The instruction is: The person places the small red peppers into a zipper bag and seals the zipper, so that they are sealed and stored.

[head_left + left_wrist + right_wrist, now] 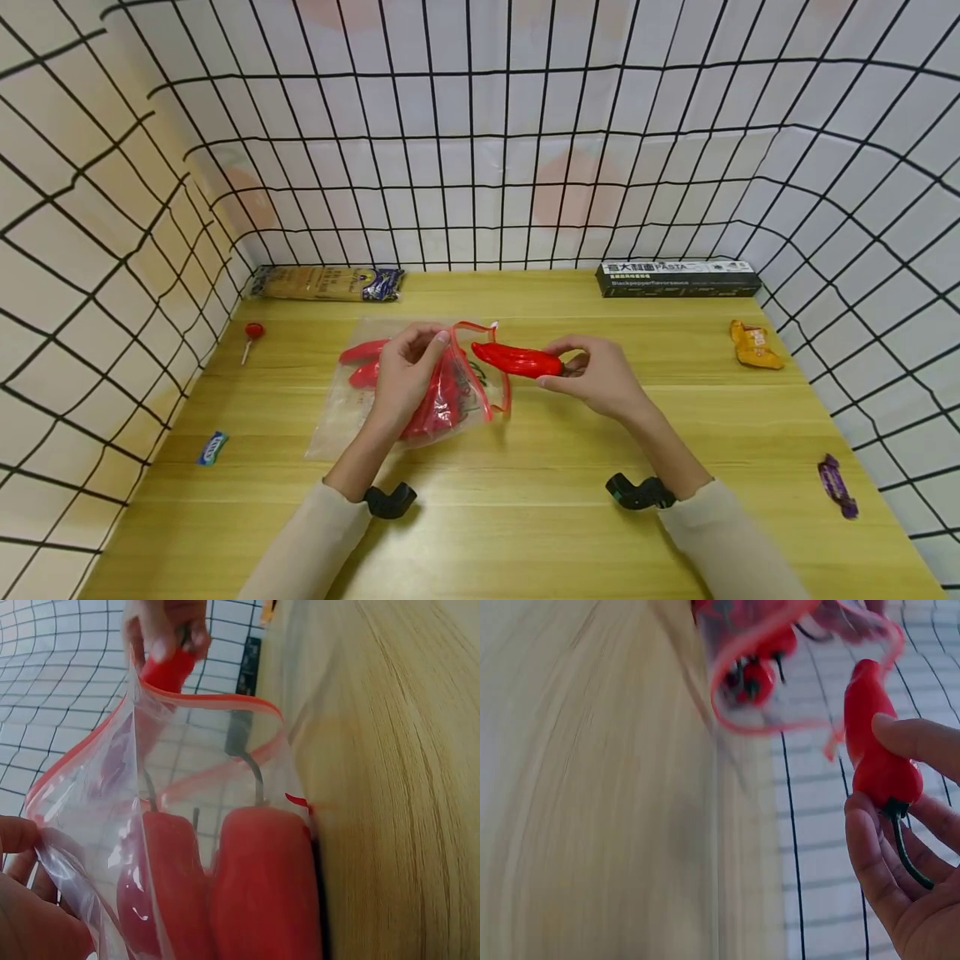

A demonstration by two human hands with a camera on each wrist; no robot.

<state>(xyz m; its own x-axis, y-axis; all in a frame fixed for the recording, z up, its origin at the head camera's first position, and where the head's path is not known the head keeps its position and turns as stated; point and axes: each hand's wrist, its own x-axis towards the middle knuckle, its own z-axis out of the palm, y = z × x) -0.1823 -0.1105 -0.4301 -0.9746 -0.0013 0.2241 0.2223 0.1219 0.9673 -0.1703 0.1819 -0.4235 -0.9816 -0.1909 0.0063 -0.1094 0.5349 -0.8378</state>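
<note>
A clear zip bag (330, 429) with a red-edged mouth lies on the table, its mouth held apart and facing right. Several red chili peppers (266, 877) with dark stems are inside it. My left hand (405, 371) pinches the bag's upper side near the mouth. In my right hand (600, 375) another red chili pepper (517, 360) is gripped near its stem end. Its tip points left and lies at the bag's mouth. The right wrist view shows thumb and fingers around this pepper (877, 742), its green stem hanging toward the palm.
At the back left lies a pasta packet (322, 283); a black pasta box (678, 279) is at the back right. Along the left are a lollipop (254, 332) and a small blue candy (213, 448). An orange packet (755, 345) and a purple-wrapped candy (837, 486) lie right. Grid-patterned walls surround the table.
</note>
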